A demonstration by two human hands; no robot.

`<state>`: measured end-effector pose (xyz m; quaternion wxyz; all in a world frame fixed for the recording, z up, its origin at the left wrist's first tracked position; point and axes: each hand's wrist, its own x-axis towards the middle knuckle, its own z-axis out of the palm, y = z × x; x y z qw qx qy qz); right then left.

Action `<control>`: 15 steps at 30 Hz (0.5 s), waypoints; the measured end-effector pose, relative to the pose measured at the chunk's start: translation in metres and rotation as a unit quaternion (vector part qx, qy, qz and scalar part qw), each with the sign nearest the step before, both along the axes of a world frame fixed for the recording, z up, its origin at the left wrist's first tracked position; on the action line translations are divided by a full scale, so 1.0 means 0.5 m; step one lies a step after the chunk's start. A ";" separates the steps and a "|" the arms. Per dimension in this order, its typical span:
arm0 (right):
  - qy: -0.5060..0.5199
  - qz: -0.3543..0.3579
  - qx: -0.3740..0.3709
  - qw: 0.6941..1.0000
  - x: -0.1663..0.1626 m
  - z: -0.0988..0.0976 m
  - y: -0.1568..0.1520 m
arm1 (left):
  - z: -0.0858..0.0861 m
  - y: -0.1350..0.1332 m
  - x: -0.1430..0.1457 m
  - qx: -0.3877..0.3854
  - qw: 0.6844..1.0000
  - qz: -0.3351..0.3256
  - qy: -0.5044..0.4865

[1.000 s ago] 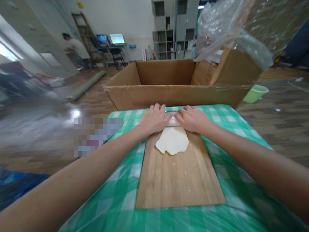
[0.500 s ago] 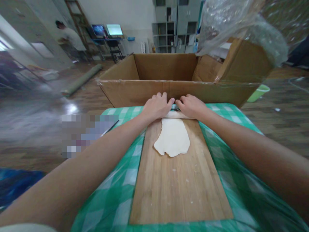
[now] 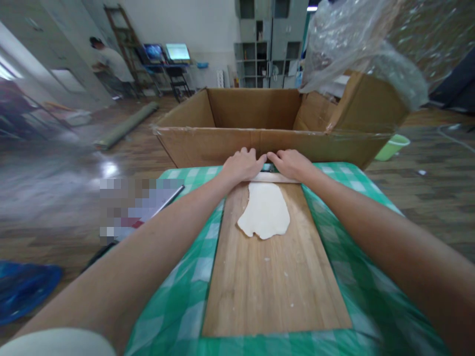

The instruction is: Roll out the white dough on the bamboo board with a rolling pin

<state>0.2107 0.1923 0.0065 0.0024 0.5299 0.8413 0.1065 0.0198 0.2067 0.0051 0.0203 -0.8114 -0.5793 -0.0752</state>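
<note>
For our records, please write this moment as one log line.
left hand: on rolling pin | right hand: on rolling pin | dough: flattened, uneven edge, on wooden board | wooden board: on checked tablecloth

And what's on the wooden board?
On the board lie flattened dough, pale specks and, at the far end, a rolling pin under the left hand and right hand. The wood beneath the dough is hidden.

The tablecloth [image 3: 181, 294] is green-and-white checked, the dough [image 3: 265, 211] cream, the rolling pin [image 3: 273, 177] pale beige, the board [image 3: 276, 291] streaky light brown.
</note>
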 end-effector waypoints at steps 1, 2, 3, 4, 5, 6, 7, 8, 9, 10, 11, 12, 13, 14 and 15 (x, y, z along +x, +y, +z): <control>-0.013 0.006 -0.004 1.000 0.000 -0.002 -0.007 | -0.002 -0.008 -0.001 0.009 1.000 0.001 0.000; -0.025 0.010 -0.007 1.000 0.000 -0.004 -0.015 | -0.004 -0.018 -0.002 0.020 1.000 -0.001 0.001; -0.034 0.012 -0.008 0.999 -0.001 -0.005 -0.026 | -0.005 -0.028 -0.003 0.030 1.000 -0.004 0.003; -0.038 0.014 -0.008 0.999 -0.002 -0.005 -0.039 | -0.005 -0.040 -0.004 0.038 0.999 -0.007 0.008; -0.037 0.014 -0.007 0.999 -0.004 -0.004 -0.053 | -0.005 -0.053 -0.005 0.043 0.999 -0.010 0.012; -0.032 0.013 -0.005 0.999 -0.007 -0.004 -0.069 | -0.005 -0.067 -0.007 0.047 0.999 -0.012 0.016; -0.024 0.011 -0.003 1.000 -0.009 -0.004 -0.085 | -0.005 -0.082 -0.008 0.049 0.999 -0.012 0.019; -0.014 0.008 0.000 1.000 -0.012 -0.004 -0.101 | -0.005 -0.097 -0.010 0.051 0.998 -0.013 0.022; -0.002 0.007 0.003 1.000 -0.015 -0.004 -0.118 | -0.005 -0.113 -0.012 0.052 0.998 -0.013 0.024; 0.009 0.008 0.004 1.000 -0.018 -0.006 -0.133 | -0.006 -0.128 -0.014 0.053 0.998 -0.014 0.023; 0.020 0.013 0.003 1.000 -0.020 -0.007 -0.147 | -0.006 -0.143 -0.016 0.056 0.998 -0.016 0.021; 0.031 0.020 0.000 0.999 -0.023 -0.009 -0.160 | -0.007 -0.157 -0.019 0.059 0.998 -0.017 0.018; 0.041 0.024 -0.004 0.999 -0.025 -0.012 -0.171 | -0.008 -0.170 -0.022 0.063 0.998 -0.019 0.013; 0.052 0.021 -0.008 0.998 -0.027 -0.014 -0.181 | -0.007 -0.182 -0.024 0.066 0.998 -0.022 0.009; 0.064 0.011 -0.014 0.998 -0.029 -0.015 -0.191 | -0.007 -0.193 -0.027 0.067 0.997 -0.026 0.006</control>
